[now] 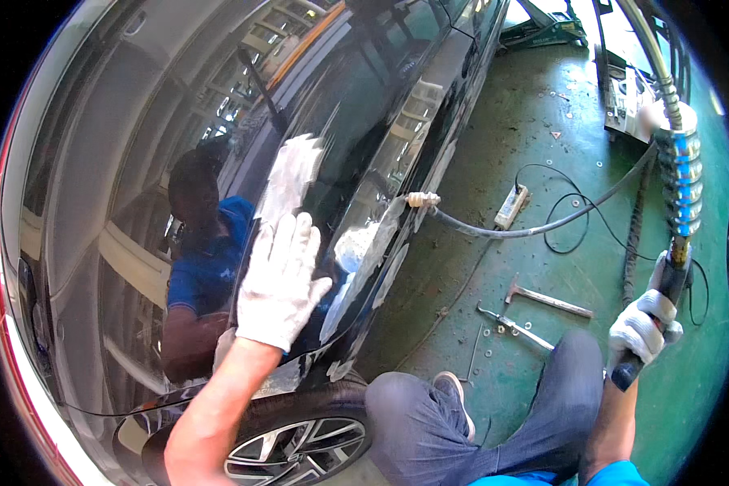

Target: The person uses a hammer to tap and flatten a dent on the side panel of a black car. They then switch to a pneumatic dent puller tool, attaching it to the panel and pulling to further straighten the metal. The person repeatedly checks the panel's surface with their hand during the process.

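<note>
My left hand [282, 279], in a white glove, lies flat with its fingers out on the glossy dark door panel of a car [364, 97]. Its fingertips reach the lower end of a bare, scuffed whitish patch [293, 172]. At the right, my gloved right hand [644, 326] is wrapped around the black grip of a tool with a ribbed silver and blue body [682, 182]; the tool is held upright, away from the car. Lower on the bodywork is a second scuffed area [360, 247]. Beside it, a brass-coloured cable end [423, 199] meets the panel edge.
A grey cable [526, 233] crosses over the green floor past a white power strip [511, 207]. A hammer [552, 301] and a slimmer hammer-like tool [517, 328] lie among scattered washers. Ahead stand a jack [543, 31] and a metal machine [628, 97]. The car's wheel [296, 454] is near my left forearm.
</note>
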Demonstrator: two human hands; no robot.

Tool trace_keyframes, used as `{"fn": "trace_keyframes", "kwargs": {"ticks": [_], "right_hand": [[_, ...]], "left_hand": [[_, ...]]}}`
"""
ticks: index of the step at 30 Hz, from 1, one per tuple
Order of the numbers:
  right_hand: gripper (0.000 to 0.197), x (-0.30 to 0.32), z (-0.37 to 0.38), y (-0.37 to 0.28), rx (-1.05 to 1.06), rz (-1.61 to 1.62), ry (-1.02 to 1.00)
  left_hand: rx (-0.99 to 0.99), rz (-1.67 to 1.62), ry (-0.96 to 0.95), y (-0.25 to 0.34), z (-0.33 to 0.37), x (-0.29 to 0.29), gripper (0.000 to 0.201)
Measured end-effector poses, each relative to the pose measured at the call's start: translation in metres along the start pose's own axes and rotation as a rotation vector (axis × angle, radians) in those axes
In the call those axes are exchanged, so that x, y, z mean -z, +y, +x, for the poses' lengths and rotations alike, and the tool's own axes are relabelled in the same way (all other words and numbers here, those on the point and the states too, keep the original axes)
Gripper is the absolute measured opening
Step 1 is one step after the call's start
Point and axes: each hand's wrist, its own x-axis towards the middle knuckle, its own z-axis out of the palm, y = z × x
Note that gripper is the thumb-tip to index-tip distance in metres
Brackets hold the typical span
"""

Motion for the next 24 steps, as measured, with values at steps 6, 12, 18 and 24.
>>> {"fn": "trace_keyframes", "kwargs": {"ticks": [6, 12, 18, 24], "right_hand": [[0.096, -0.011, -0.004, 0.007, 0.077, -0.059, 0.079], [0.094, -0.026, -0.019, -0.023, -0.047, -0.178, 0.071], [0.026, -0.043, -0.065, -0.032, -0.371, -0.503, 0.358], [0.053, -0.043, -0.12, -0.038, -0.322, -0.972, 0.597]], "left_hand": [[0.353, 0.238, 0.022, -0.023, 0.052, 0.042, 0.091], [0.38, -0.479, -0.059, 0.1, 0.05, -0.008, 0.094], [0.01, -3.046, 0.62, 0.17, 0.13, 0.068, 0.087], [0.828, -3.268, 0.581, 0.177, 0.117, 0.079, 0.048]]}}
